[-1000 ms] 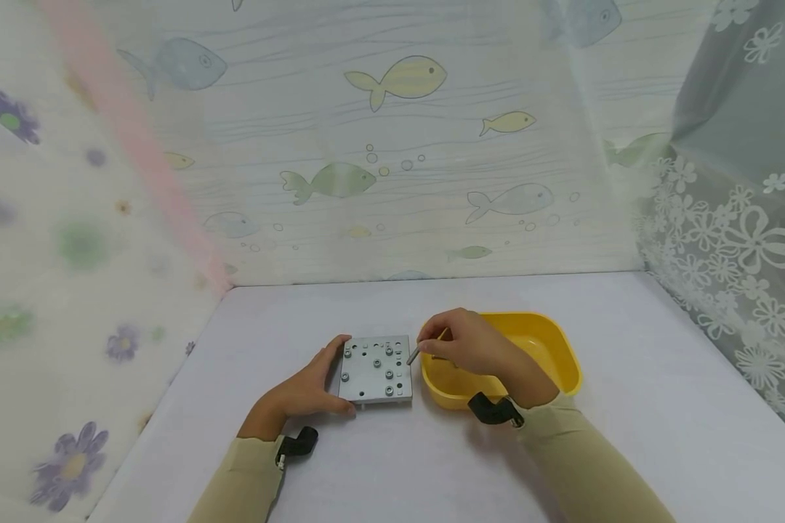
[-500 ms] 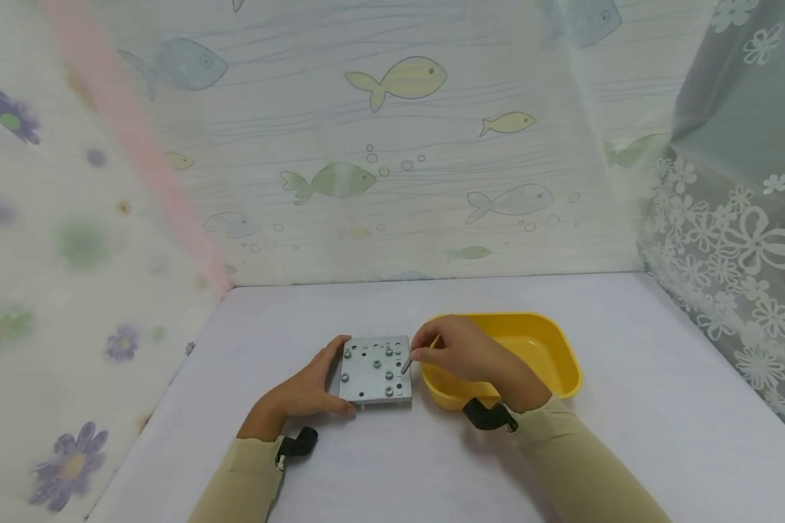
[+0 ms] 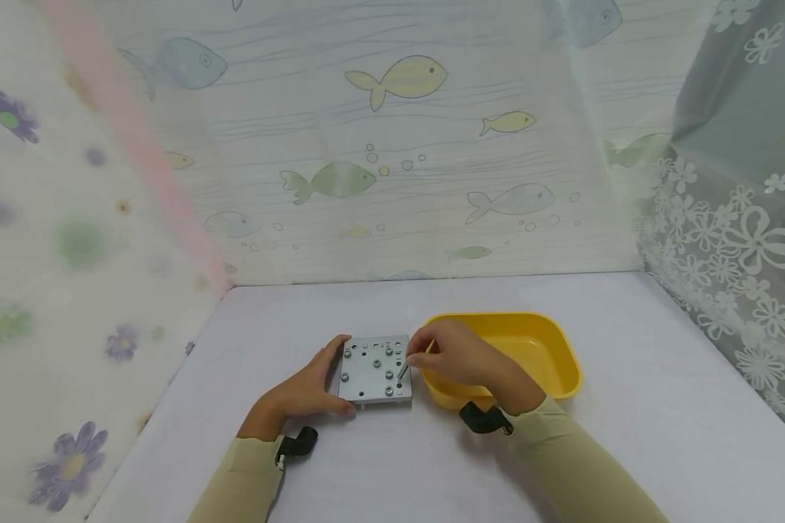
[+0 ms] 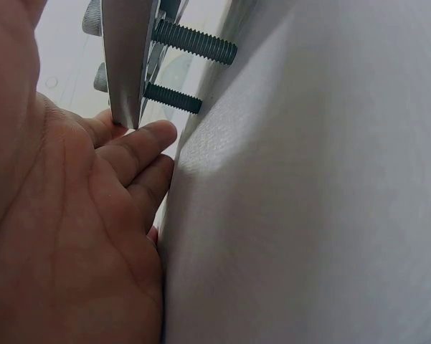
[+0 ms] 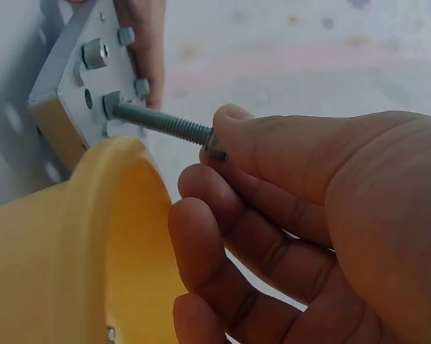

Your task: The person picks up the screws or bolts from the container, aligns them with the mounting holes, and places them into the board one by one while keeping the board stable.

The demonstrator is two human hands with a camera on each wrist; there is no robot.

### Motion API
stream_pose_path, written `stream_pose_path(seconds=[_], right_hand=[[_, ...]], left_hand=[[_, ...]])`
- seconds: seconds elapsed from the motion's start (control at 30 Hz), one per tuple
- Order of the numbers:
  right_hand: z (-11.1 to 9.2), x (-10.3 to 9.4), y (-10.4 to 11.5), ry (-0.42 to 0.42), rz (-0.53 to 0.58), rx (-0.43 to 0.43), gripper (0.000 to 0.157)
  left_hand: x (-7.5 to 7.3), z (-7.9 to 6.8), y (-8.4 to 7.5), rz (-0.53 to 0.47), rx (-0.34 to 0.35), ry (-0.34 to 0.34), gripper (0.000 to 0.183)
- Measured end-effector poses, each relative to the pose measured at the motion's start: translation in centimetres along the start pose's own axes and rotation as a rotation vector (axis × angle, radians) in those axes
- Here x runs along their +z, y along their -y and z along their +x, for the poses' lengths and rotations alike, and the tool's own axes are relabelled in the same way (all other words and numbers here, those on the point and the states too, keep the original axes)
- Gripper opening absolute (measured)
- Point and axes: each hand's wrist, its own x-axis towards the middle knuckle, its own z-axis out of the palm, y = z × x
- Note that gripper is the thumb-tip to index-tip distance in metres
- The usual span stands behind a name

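Note:
A silver metal plate (image 3: 362, 383) with holes and several socket-head bolts stands on the table. My left hand (image 3: 304, 388) grips its left side, thumb at the near edge and forefinger at the far edge. Threaded bolt shanks (image 4: 197, 43) stick out below the plate (image 4: 125, 64) in the left wrist view. By its head, my right hand (image 3: 461, 354) pinches a loose bolt (image 5: 165, 125) between thumb and forefinger. The bolt's threaded end points down at the right part of the plate, near a hole. Whether its tip touches the plate I cannot tell.
A yellow bin (image 3: 572, 363) stands just right of the plate, under my right hand. A small shiny metal piece (image 5: 112, 334) shows inside it in the right wrist view. White cloth covers the table (image 3: 379, 465), and patterned curtains (image 3: 392, 211) hang behind.
My right hand has moved slightly left and toward me, bringing the bolt from beside the plate's right edge to over its right-hand holes. The left hand and plate have stayed still.

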Motion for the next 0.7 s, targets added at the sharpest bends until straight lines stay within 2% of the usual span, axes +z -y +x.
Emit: stream_pose_path(seconds=[0.4,0.7], right_hand=[[0.11,0.73,0.0,0.013,-0.038,0.026,0.004],[0.06,0.86,0.05,0.021,-0.048,-0.007,0.004]], left_hand=[[0.05,0.04,0.03,-0.002,0.001,-0.002,0.131],[0.1,-0.11,-0.28,0.007,-0.022,-0.005,0.13]])
